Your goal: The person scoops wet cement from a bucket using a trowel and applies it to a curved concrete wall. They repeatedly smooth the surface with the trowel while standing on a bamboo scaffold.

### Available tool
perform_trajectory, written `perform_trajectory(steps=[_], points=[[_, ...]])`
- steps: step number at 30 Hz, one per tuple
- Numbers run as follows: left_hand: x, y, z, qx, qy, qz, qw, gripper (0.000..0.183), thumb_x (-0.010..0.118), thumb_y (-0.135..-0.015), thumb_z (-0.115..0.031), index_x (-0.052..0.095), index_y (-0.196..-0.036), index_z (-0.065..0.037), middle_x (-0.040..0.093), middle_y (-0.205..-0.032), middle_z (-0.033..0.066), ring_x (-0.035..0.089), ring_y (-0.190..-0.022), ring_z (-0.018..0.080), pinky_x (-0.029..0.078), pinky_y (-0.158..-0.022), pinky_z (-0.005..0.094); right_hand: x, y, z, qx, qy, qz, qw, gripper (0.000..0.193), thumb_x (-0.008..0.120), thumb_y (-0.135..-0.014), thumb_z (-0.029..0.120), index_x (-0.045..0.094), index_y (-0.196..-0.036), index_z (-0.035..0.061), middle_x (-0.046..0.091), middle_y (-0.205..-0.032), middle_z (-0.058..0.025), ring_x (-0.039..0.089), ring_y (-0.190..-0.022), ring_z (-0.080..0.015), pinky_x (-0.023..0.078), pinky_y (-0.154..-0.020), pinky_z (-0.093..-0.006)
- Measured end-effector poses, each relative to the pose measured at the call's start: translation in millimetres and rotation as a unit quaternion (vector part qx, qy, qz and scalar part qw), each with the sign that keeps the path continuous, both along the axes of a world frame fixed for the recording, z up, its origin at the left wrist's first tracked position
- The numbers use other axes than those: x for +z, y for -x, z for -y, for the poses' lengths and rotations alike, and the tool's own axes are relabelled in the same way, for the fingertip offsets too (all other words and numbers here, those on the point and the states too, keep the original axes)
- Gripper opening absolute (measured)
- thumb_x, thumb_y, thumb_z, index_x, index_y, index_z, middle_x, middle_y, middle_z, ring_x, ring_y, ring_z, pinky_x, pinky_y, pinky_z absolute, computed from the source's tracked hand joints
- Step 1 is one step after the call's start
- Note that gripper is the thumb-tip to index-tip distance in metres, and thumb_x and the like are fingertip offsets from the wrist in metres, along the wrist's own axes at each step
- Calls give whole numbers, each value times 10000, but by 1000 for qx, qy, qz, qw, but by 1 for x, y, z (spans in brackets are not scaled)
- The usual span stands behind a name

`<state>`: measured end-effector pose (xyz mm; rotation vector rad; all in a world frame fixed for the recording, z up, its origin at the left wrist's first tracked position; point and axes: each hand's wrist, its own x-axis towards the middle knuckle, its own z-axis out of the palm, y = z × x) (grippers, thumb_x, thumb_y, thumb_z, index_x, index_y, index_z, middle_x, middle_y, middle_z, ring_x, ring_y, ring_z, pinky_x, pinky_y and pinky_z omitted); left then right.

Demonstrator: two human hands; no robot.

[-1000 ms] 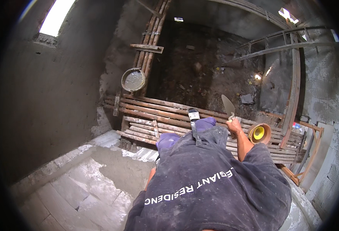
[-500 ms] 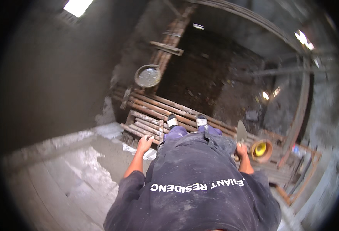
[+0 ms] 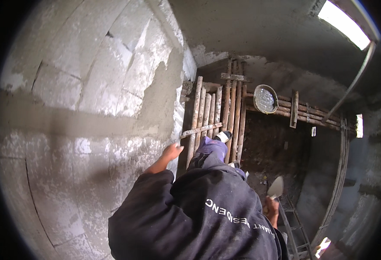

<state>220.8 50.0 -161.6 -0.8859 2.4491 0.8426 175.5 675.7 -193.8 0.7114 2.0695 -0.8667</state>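
The trowel (image 3: 276,187) has a pale, leaf-shaped blade that points up and away from me. My right hand (image 3: 271,206) is wrapped round its handle, low on the right side. On the other side, my left hand (image 3: 171,152) is loosely curled with nothing visible in it, close to the wall's pale edge. Partly plastered blocks make up the wall (image 3: 91,173) to my left, with a band of wet-looking grey mortar (image 3: 161,97) near its corner. My feet stand on wooden scaffold poles (image 3: 231,104). The sleeve of my dark shirt hides much of the right forearm.
A round bucket (image 3: 265,99) of grey, watery mix rests on poles at the far right. Nearby, a short plank (image 3: 294,109) crosses them. Beyond the scaffold's edge is a drop to a dark, littered floor (image 3: 268,147). A ladder (image 3: 295,225) leans at lower right.
My view and body have turned left, toward the block wall. The bucket of mix now appears further right, the ladder has come into view, and the orange bucket has left it. The trowel stays in my right hand.
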Motion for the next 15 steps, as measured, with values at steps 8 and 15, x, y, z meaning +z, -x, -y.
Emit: perform_trajectory(steps=[8,15], points=[[-34,-211,-19,18,-3,142,990,463,514,-789,-411,619,-821,39,589,-847,281,579,-858,404,444,-751,453,38,85,36,-140,25,-194,971,236,598,-734,250,484,-621,77,481,-533,-24,465,-423,-136,367,-393,-292],[-27,-119,9,162,-55,-6,985,457,521,-807,-399,589,-892,45,587,-912,275,583,-892,365,454,-755,401,22,68,120,-71,-5,-11,997,208,677,-678,201,572,-738,31,522,-628,-8,468,-532,-115,377,-492,-293]])
